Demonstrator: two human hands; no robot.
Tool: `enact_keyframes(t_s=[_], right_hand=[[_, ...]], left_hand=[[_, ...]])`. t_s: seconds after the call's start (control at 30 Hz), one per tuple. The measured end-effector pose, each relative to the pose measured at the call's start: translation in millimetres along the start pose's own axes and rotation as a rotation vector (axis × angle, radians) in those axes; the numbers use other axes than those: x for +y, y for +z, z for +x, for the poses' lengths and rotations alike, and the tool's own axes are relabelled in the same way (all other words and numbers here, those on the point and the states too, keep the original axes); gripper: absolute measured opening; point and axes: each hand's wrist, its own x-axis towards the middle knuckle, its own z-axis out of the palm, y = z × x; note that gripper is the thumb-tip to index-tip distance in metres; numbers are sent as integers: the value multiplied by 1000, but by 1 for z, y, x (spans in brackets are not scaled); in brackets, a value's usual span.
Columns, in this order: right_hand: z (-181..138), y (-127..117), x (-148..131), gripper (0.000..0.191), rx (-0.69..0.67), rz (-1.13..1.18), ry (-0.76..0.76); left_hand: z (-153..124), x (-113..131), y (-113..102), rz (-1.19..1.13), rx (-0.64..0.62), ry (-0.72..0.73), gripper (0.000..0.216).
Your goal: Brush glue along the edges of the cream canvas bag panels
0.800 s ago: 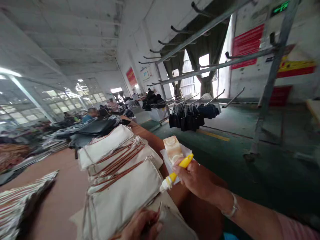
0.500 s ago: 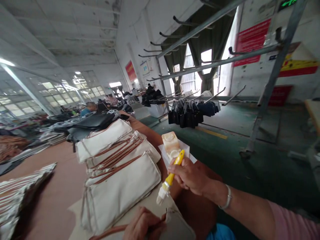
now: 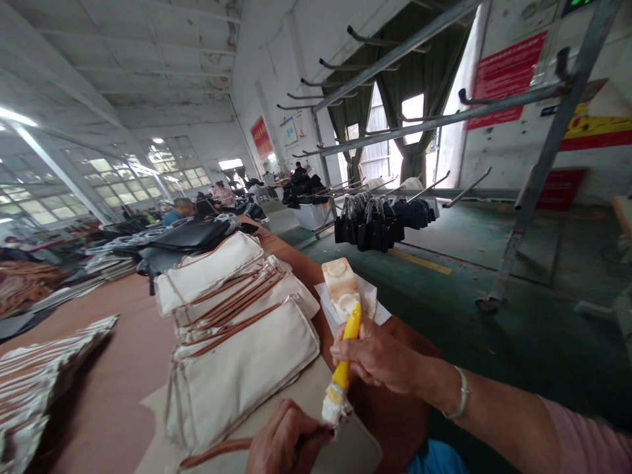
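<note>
My right hand (image 3: 372, 352) is closed around the yellow handle of a brush (image 3: 349, 336). White paste coats its bristles, which point down and touch the edge of a cream bag piece (image 3: 355, 444) beside my left fingers. My left hand (image 3: 286, 438) pinches that piece's edge near a brown leather strap (image 3: 217, 451); its fingertips are partly hidden. Just beyond my right hand, a paste-smeared container (image 3: 340, 280) lies on white paper (image 3: 369, 299). Cream bags with brown straps (image 3: 247, 359) lie in a row to the left of the brush.
Striped stacked pieces (image 3: 44, 375) lie at the left of the brown table (image 3: 123, 342). Black bags (image 3: 187, 240) are piled farther back. To the right stands a metal rack (image 3: 444, 122) with hanging dark bags (image 3: 368, 224). Several people sit in the background.
My right hand has brought the brush down and slightly right, so its bristles now meet the piece's edge by my left fingers. The left hand keeps its pinch.
</note>
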Motion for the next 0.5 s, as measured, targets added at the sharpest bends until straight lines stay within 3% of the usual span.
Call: enact_keyframes(t_s=[0.1, 0.2, 0.33, 0.5], right_hand=[[-11, -2, -6, 27, -5, 51, -14], [-26, -16, -7, 26, 126, 55, -85], [-37, -32, 18, 32, 292, 161, 29], [-45, -35, 52, 42, 399, 169, 106]], left_hand=[[-7, -12, 2, 58, -13, -129, 27], [-13, -19, -1, 197, -107, -280, 30], [-20, -26, -4, 345, -252, -335, 27], [-25, -26, 2, 435, -236, -409, 19]])
